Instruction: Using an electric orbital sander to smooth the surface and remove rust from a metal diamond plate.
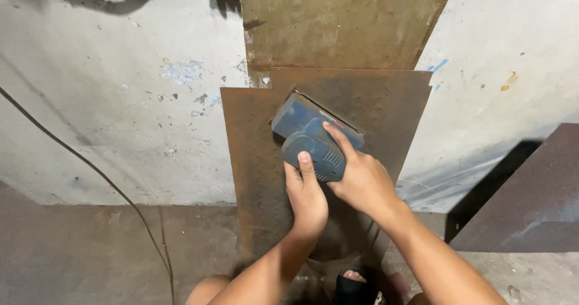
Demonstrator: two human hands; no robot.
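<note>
Both hands press a blue, block-shaped electric sander [315, 137] against a rusty brown checker-patterned steel sheet [259, 178] leaning on a wall.

Head view: the sander sits on the upper middle of the sheet, its flat pad against the metal. The left hand [306, 198] comes from below, fingers curled shut around the sander's rounded rear grip, thumb lying up its ribbed back. The right hand [362, 181] clasps the body from the right, forefinger stretched along the top. A dark cable [90, 166] runs left of the sheet.
</note>
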